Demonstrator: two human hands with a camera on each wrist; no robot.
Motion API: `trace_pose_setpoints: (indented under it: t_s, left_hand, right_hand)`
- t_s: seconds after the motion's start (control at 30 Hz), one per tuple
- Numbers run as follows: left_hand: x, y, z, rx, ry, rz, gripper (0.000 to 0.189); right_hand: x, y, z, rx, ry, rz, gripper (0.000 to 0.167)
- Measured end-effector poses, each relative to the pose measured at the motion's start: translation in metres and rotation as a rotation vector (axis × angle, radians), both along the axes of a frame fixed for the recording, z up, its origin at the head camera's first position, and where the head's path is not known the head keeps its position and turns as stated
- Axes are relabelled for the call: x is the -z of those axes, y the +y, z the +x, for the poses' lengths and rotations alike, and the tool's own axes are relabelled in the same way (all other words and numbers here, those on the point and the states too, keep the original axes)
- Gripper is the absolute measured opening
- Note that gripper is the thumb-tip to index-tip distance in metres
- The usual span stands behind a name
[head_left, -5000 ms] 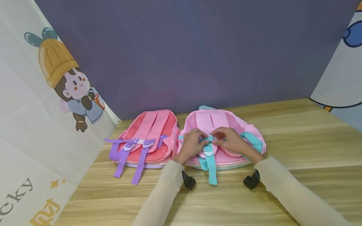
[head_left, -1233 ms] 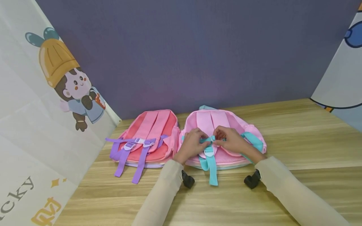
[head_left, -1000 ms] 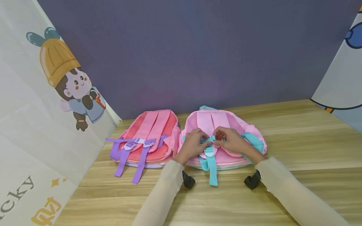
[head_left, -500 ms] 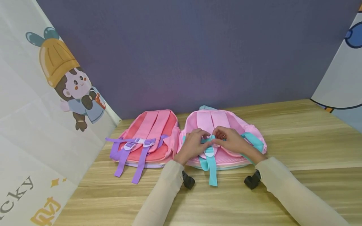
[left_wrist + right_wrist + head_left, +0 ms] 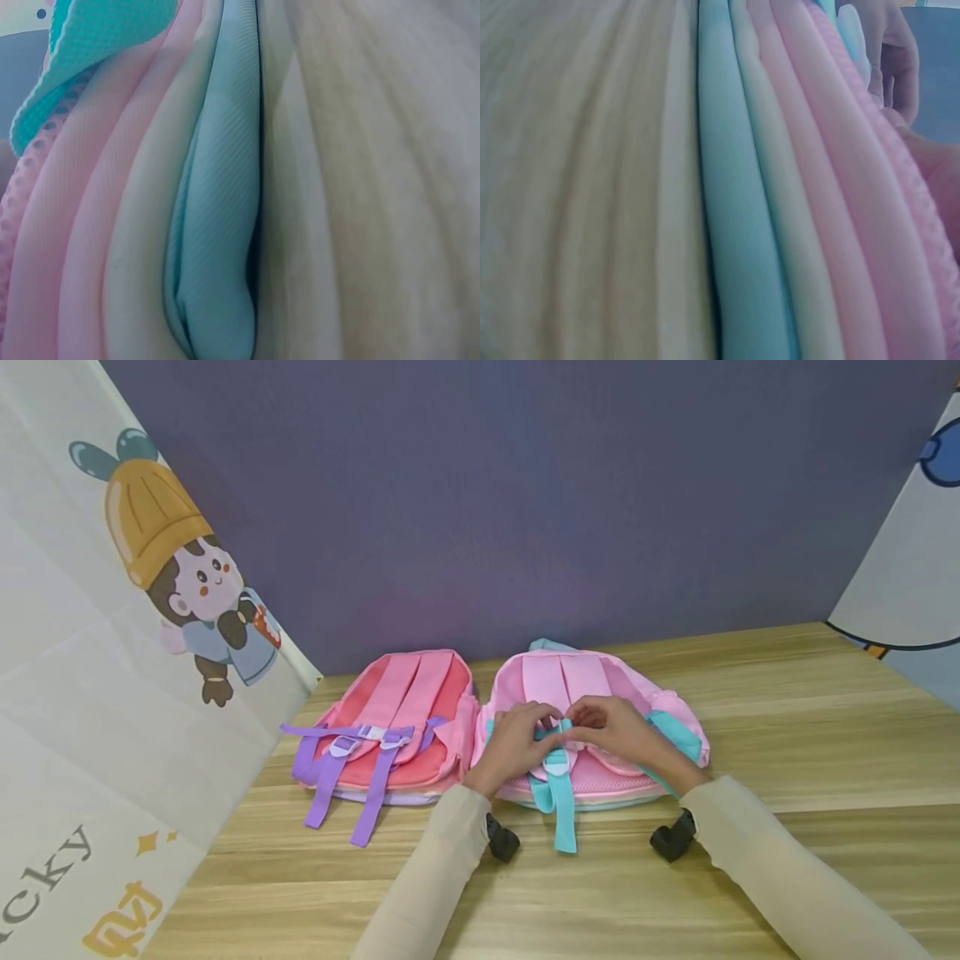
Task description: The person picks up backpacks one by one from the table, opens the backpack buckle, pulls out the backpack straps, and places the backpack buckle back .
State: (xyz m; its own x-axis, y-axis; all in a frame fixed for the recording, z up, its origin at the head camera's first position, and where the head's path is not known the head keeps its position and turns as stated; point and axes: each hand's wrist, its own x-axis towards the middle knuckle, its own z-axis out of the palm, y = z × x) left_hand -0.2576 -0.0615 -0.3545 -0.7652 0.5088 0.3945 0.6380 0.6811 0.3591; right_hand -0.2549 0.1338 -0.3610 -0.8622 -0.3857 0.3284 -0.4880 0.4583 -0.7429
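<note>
In the head view, a light pink backpack (image 5: 543, 675) lies with its shoulder straps facing up. My left hand (image 5: 517, 742) pinches a teal strap (image 5: 558, 728) that crosses the pack's middle. From the right, my right hand (image 5: 621, 728) pinches the same strap at its small buckle, fingertips almost meeting the left ones; the fingers largely cover this buckle. Just below sits a white slide buckle (image 5: 557, 765), and a teal webbing tail (image 5: 564, 818) hangs from it onto the table. The right wrist view catches curled fingers (image 5: 897, 71) beyond the pack's pink edge.
A coral-pink backpack (image 5: 408, 693) with purple straps (image 5: 367, 810) lies against the left side of the pink one. Both rest on a wooden table (image 5: 810, 735), before a dark grey-blue panel (image 5: 525, 502). A printed white sheet (image 5: 60, 635) hangs at the left.
Both hands stay at the teal strap. Their fingertips have come closer together, and the small buckle has shifted slightly right and become more covered. The backpacks lie in place.
</note>
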Motion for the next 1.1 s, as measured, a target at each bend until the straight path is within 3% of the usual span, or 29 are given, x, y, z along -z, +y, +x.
trace_pose_setpoints:
  t_s: [0.57,0.67,0.87,1.1]
  left_hand:
    - [-0.0002,-0.0019,0.0036,-0.029,-0.007,-0.009,0.021]
    - [0.0006,-0.0029,0.003,-0.026,-0.005,0.006,0.022]
    - [0.0007,-0.0008,0.001,-0.02,-0.014,0.018,0.022]
    - [-0.0007,0.001,0.0009,-0.031,-0.041,0.021,0.022]
  right_hand:
    - [0.001,-0.0017,-0.0006,-0.007,-0.011,-0.003,0.005]
    - [0.0011,-0.002,-0.001,-0.006,0.01,0.008,0.008]
    - [-0.001,-0.0048,0.0015,0.001,0.096,0.017,0.03]
    - [-0.0001,-0.0061,0.0033,0.022,0.144,-0.005,0.019]
